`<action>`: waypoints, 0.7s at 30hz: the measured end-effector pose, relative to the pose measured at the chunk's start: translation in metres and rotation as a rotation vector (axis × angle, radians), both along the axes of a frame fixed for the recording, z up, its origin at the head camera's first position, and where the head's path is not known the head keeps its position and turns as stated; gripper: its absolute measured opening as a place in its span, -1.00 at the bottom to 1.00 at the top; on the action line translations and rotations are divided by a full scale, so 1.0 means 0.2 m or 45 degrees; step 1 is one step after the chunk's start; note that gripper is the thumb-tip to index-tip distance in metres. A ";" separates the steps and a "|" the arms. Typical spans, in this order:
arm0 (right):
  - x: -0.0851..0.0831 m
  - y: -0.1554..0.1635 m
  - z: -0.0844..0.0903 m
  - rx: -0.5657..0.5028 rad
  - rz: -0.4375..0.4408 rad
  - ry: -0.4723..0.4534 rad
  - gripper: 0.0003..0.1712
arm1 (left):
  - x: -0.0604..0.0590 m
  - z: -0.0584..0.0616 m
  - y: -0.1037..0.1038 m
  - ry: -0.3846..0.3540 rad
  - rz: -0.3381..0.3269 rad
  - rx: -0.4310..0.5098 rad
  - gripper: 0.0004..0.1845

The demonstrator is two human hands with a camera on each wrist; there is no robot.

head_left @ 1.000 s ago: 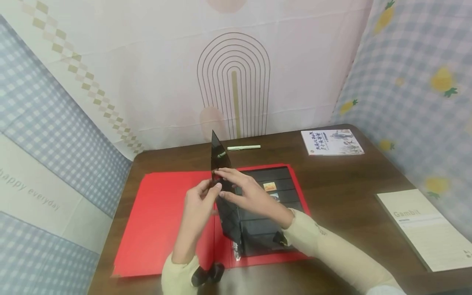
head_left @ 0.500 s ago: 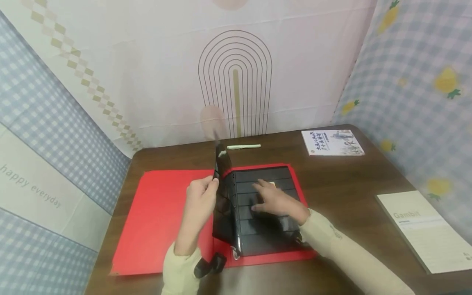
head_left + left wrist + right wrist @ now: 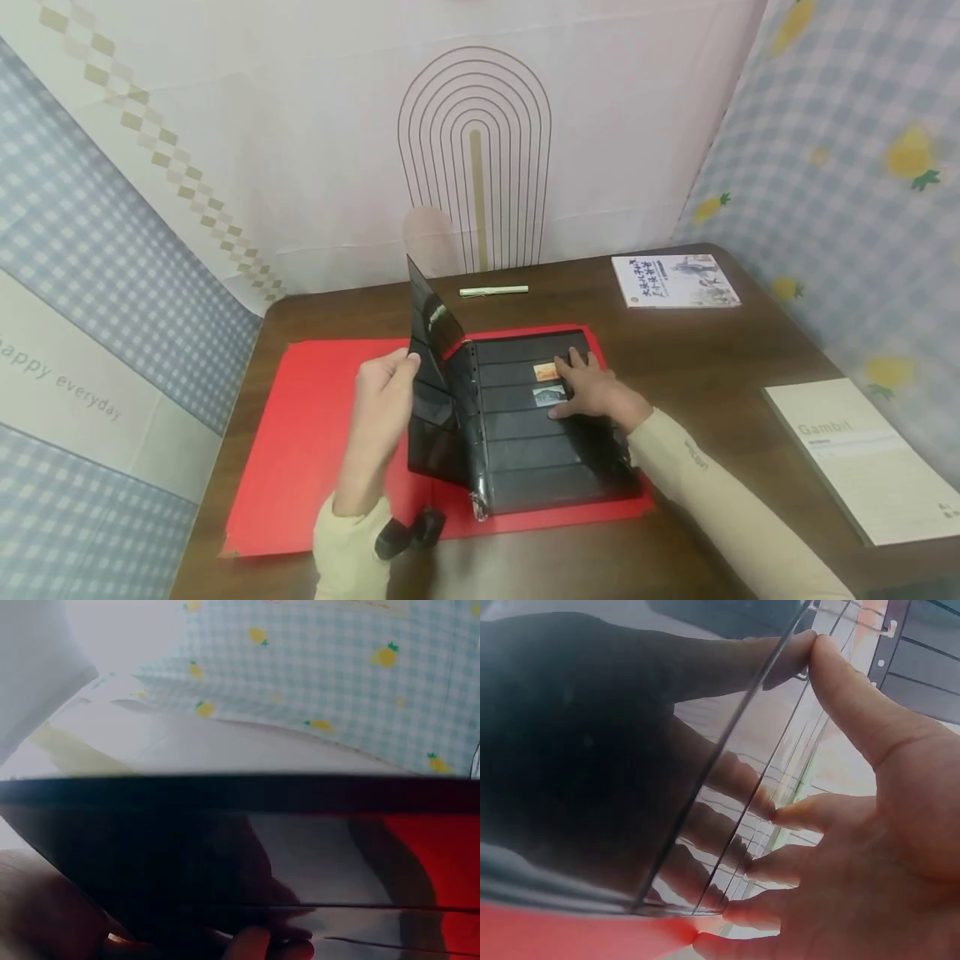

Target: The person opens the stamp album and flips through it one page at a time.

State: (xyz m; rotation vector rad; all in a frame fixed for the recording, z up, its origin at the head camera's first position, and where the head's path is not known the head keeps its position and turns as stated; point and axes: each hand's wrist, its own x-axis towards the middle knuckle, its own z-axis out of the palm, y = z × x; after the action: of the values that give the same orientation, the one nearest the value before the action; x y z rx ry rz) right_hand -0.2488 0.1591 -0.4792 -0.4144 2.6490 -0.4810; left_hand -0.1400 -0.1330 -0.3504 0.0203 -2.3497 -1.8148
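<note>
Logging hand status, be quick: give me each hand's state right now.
Left hand: holding the raised black page by its edge.
Right hand: open, fingers spread, fingertips on the flat black page.

Home-like study corner: dark wooden table point(image 3: 690, 350), patterned cloth hangings point(image 3: 337, 167) on three sides, book point(image 3: 675, 282), pen point(image 3: 493, 291).

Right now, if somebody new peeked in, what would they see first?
Probably the bright red album cover, lying open on the brown table. Next comes the shiny black page the left hand holds up. Then the orange stamp and gray stamp by the right hand, on the flat album page.
</note>
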 end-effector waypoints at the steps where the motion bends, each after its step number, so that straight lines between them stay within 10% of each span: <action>1: 0.00 0.00 0.00 -0.002 -0.005 0.001 0.19 | 0.00 0.00 -0.02 -0.003 0.001 0.019 -0.58; 21: -0.13 0.09 0.07 -0.010 0.085 0.094 0.03 | 0.07 -0.16 -0.35 -0.166 -0.071 0.412 -0.60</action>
State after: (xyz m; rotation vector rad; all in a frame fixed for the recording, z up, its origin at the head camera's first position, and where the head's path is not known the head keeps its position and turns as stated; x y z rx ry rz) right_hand -0.2756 0.1765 -0.4644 -0.5310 2.6952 -0.4634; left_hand -0.1258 -0.2034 -0.3828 0.1187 -2.1273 -2.2657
